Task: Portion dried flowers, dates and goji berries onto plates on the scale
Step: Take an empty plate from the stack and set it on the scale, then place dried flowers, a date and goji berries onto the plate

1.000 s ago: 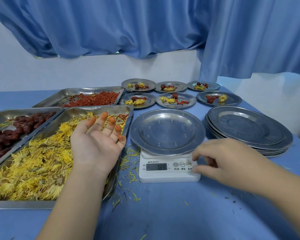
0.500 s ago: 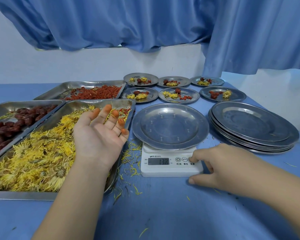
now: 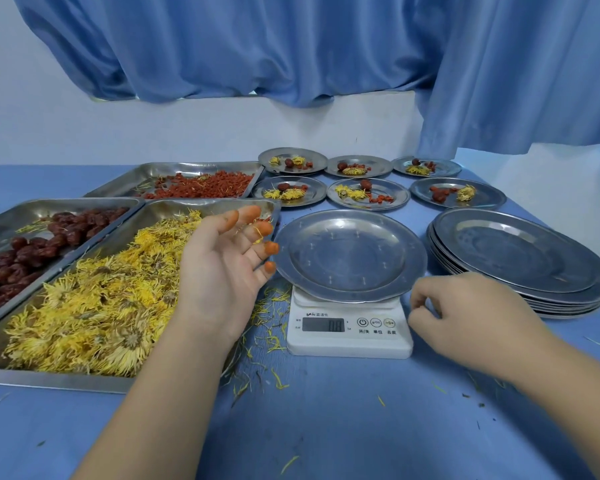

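The left hand [image 3: 222, 268] is held palm up above the right part of the tray [image 3: 49, 380] of dried flowers [image 3: 94, 306], its fingers [image 3: 248, 213] spread and relaxed, nothing gripped, their tips stained orange. The right hand [image 3: 465, 317] is kept low over the table [image 3: 326, 427] just beside the right edge of the scale [image 3: 349, 337]; its fingers are curled inward, and nothing is seen held in them. An empty plate [image 3: 349, 254] is seated on the scale, between the two hands. To the left of the flower tray a second tray [image 3: 66, 203] is filled with dates [image 3: 32, 251], and behind both a third tray [image 3: 187, 166] is loaded with goji berries [image 3: 201, 187]. Six small plates [image 3: 368, 195] in two rows are set beyond the scale, each already carrying flowers, a date and berries. A stack of plates [image 3: 520, 258] is placed to the right of the scale. Loose petals [image 3: 271, 329] are scattered on the table between the flower tray and the scale. A blue curtain [image 3: 291, 46] is hung behind the table.
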{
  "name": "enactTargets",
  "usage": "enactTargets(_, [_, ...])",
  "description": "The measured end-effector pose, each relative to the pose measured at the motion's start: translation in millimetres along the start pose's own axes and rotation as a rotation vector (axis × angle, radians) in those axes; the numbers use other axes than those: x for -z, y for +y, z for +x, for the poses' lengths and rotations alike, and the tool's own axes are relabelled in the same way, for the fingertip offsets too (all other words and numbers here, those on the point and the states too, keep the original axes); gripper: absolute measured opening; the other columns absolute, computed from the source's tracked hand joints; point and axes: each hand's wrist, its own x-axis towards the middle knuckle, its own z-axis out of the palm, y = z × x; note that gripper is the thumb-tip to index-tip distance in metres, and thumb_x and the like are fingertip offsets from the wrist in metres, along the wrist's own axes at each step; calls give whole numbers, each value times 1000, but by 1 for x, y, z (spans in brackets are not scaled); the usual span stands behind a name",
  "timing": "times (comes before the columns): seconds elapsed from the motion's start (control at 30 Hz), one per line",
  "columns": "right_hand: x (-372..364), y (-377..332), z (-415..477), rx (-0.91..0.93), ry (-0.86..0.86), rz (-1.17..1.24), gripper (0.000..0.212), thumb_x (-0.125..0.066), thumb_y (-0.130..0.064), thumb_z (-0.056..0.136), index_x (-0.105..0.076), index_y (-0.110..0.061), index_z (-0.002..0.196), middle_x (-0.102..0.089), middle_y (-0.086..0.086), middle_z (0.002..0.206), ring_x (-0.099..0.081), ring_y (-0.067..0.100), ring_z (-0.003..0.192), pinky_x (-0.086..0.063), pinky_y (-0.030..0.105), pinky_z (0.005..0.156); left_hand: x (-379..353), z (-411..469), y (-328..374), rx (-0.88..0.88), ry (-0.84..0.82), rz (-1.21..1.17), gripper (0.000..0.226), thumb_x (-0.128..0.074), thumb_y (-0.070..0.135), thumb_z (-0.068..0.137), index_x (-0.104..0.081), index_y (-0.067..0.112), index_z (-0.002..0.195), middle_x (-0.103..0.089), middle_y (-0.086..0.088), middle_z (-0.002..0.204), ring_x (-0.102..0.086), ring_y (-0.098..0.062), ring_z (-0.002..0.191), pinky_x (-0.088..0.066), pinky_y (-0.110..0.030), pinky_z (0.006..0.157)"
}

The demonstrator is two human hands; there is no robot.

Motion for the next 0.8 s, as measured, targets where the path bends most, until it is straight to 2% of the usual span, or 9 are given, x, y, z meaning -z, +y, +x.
enactTargets(0.07, [-4, -3, 2, -1, 6, 9, 10, -46, -37, 76, -51, -33, 68, -53, -11, 59, -49, 4, 62, -29, 23, 48, -3, -2, -2, -25, -65, 72, 25, -47, 28, 86, -62, 12, 98, -63, -3, 77, -57, -16, 63, -41, -28, 60])
enactTargets(0.17, [-6, -10, 1, 42, 20, 2, 10, -48, -35, 78, -49, -34, 68, -52, -11, 59, -53, 13, 67, -29, 23, 49, -10, -6, -5, -52, -124, 196, 32, -51, 29, 76, -63, 10, 99, -63, -3, 77, -58, -15, 64, -42, -28, 61])
enactTargets(0.27, [-3, -21, -4, 76, 113, 50, 18, -46, -29, 76, -42, -33, 58, -49, -8, 51, -49, 11, 58, -27, 23, 47, -16, -8, -6, -63, -126, 330, 21, -54, 24, 79, -64, 12, 94, -64, -3, 77, -58, -12, 61, -43, -23, 56])
enactTargets(0.4, [6, -41, -1, 92, 276, 232, 12, -49, -23, 71, -48, -25, 60, -50, -5, 47, -48, 13, 52, -37, 28, 48, -15, -11, -9, -126, -171, 526, 15, -55, 26, 80, -69, 25, 86, -67, 6, 79, -61, -12, 71, -44, -22, 62])
enactTargets(0.5, [6, -59, 6, 107, 365, 319, 14, -51, -18, 75, -54, -22, 62, -50, -4, 46, -49, 16, 50, -43, 31, 50, -13, -13, -14, -231, -190, 700, 12, -58, 23, 86, -67, 29, 92, -65, 8, 83, -59, -3, 73, -43, -11, 61])
enactTargets(0.57, [1, -67, 5, 119, 410, 322, 14, -53, -16, 78, -57, -21, 65, -50, -3, 46, -50, 21, 49, -45, 34, 50, -12, -12, -17, -320, -178, 881, 15, -57, 29, 82, -65, 33, 95, -62, 10, 87, -55, 1, 71, -41, -9, 62])
enactTargets(0.73, [-15, -75, -8, 213, 460, 248, 10, -53, -19, 76, -56, -21, 66, -46, -7, 42, -47, 20, 40, -38, 30, 37, -1, 0, -2, -397, -131, 1092, 15, -59, 26, 90, -62, 36, 101, -60, 15, 94, -55, 1, 78, -42, -17, 67])
enactTargets(0.8, [-17, -74, -9, 242, 453, 227, 9, -55, -20, 77, -56, -21, 68, -44, -8, 41, -45, 17, 37, -34, 28, 36, 10, 11, 16, -401, -120, 1192, 15, -58, 28, 91, -60, 39, 101, -60, 17, 94, -56, 4, 76, -42, -15, 62])
